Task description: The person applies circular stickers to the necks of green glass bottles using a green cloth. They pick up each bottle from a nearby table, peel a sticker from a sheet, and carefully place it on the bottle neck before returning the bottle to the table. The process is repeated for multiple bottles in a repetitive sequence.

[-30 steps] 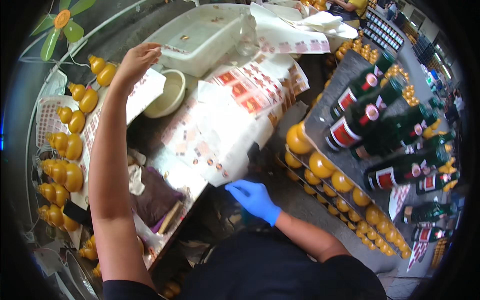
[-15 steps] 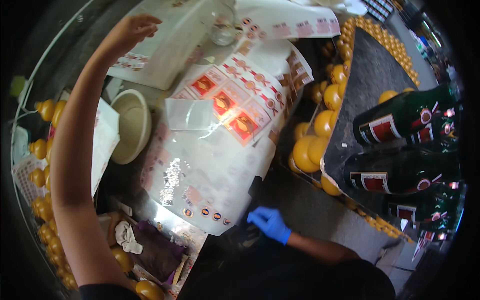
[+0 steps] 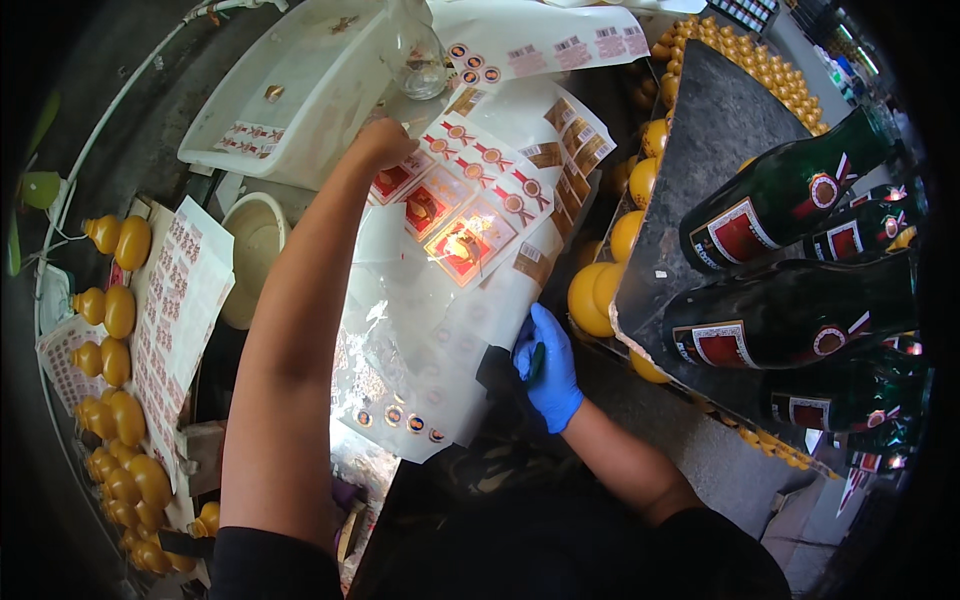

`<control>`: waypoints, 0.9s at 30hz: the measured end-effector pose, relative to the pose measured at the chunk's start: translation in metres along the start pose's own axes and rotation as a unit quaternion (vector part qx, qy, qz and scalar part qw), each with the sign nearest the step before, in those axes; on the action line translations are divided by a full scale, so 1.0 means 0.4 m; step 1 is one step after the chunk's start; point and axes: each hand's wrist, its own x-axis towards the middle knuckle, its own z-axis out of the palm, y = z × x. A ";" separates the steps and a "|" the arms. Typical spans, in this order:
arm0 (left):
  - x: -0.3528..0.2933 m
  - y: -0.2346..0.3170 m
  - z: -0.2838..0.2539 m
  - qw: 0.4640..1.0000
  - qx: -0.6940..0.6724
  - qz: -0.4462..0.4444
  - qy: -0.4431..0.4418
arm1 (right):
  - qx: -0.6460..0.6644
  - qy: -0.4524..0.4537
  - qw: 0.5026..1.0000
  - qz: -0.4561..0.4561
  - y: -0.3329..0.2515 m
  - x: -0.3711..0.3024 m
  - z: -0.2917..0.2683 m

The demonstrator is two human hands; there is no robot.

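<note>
My bare left hand [image 3: 385, 146] is at the upper left edge of the printed label sheets, beside the white plastic tub. Its fingers look curled, and what is in them, if anything, is hidden. Red and gold square labels [image 3: 463, 247] and a sheet of red ribbon-shaped labels [image 3: 490, 157] lie just right of it. My right hand [image 3: 552, 375], in a blue glove, is near my lap at the right edge of the sheets. Its fingers are wrapped round a dark green thing [image 3: 537, 361], mostly hidden by the glove.
The white tub [image 3: 188, 152] stands at the upper left, with a round cream basin [image 3: 233, 213] below it. A clear glass bottle [image 3: 417, 65] is behind the sheets. Green bottles [image 3: 745, 235] lie on a dark board at right. Yellow gourd-shaped pieces line both sides.
My left hand has moved right and down from over the tub to the label sheets. My right hand has moved up, and a dark green thing now shows in it.
</note>
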 end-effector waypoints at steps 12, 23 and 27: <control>0.043 -0.041 0.029 0.993 0.032 -0.117 -0.012 | 0.094 -0.025 0.989 0.111 -0.045 0.005 0.000; 0.016 -0.078 0.021 0.996 0.019 -0.057 0.063 | 0.118 -0.074 0.982 0.127 -0.018 -0.038 -0.027; -0.031 0.005 -0.034 0.999 -0.027 -0.034 0.015 | 0.106 -0.078 0.985 0.113 -0.016 -0.039 -0.039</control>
